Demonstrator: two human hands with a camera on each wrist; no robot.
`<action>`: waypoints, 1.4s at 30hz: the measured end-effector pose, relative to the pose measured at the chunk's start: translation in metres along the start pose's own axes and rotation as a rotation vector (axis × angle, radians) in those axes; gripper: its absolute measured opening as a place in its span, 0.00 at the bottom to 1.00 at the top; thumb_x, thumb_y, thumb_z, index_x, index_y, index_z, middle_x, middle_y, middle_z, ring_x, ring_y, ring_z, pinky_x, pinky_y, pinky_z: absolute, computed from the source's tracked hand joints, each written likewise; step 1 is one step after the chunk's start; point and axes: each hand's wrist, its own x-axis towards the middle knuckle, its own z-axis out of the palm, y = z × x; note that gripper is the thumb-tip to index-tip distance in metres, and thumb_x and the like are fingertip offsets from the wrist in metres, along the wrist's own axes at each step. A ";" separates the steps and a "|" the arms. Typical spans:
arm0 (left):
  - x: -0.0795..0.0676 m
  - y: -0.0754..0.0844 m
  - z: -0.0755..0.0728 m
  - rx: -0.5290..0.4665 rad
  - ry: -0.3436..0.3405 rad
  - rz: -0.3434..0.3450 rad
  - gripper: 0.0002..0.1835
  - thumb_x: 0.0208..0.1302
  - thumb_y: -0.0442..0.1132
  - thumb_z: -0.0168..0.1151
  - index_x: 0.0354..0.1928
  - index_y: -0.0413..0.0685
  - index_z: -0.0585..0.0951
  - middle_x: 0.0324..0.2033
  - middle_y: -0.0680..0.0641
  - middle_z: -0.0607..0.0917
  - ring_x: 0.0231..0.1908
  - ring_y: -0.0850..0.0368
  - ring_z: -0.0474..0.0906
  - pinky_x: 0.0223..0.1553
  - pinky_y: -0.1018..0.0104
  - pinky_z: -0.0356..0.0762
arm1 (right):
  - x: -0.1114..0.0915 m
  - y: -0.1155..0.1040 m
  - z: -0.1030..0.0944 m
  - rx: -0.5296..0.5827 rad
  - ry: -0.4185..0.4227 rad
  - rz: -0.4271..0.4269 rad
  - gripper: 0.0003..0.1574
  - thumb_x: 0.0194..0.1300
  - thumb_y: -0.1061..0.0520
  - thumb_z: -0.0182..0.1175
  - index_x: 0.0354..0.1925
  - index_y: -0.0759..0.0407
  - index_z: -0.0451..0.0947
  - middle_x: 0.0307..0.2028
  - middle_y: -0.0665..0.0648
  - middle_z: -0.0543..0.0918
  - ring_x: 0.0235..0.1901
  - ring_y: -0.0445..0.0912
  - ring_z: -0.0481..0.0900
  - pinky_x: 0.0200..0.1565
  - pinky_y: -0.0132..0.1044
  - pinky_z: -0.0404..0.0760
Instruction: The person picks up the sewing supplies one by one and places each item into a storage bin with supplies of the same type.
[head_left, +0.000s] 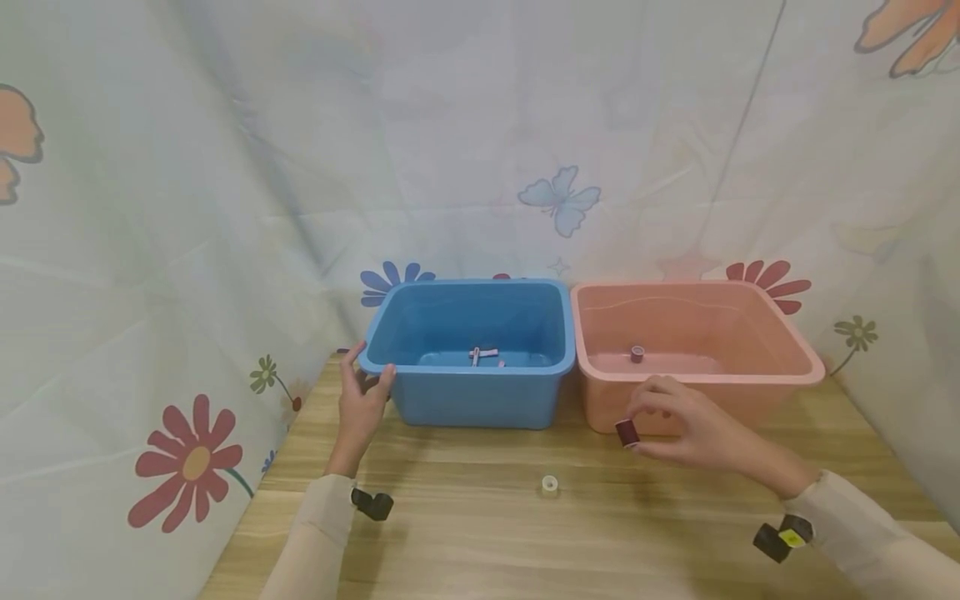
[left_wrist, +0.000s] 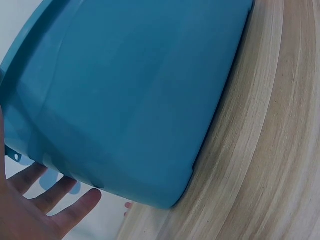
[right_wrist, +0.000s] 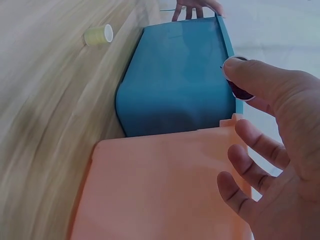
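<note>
My right hand (head_left: pixel 693 425) pinches a dark maroon thread spool (head_left: pixel 627 432) between thumb and fingers, in front of the pink bin (head_left: pixel 750 404). In the right wrist view the thumb partly covers that spool (right_wrist: pixel 240 92), and the other fingers are spread. At the blue bin's (head_left: pixel 480 398) near left corner, my left hand (head_left: pixel 362 408) holds the rim, thumb at the front and fingers along the side. Another thread spool (head_left: pixel 637 354) sits inside the pink bin. A pale yellowish spool (head_left: pixel 550 485) stands on the table, nearer than both bins.
Several small pink pieces that look like clothespins (head_left: pixel 483 353) lie on the blue bin's floor. Both bins stand side by side at the back of the wooden table (head_left: pixel 480 542). A flower-printed curtain (head_left: pixel 450 150) hangs behind and beside them.
</note>
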 end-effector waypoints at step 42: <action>0.001 -0.001 -0.001 -0.018 -0.002 -0.007 0.40 0.70 0.59 0.64 0.78 0.71 0.55 0.75 0.38 0.64 0.65 0.38 0.73 0.58 0.37 0.75 | 0.039 -0.001 -0.042 0.014 -0.036 0.002 0.28 0.48 0.59 0.83 0.46 0.42 0.83 0.49 0.44 0.81 0.50 0.40 0.77 0.43 0.42 0.87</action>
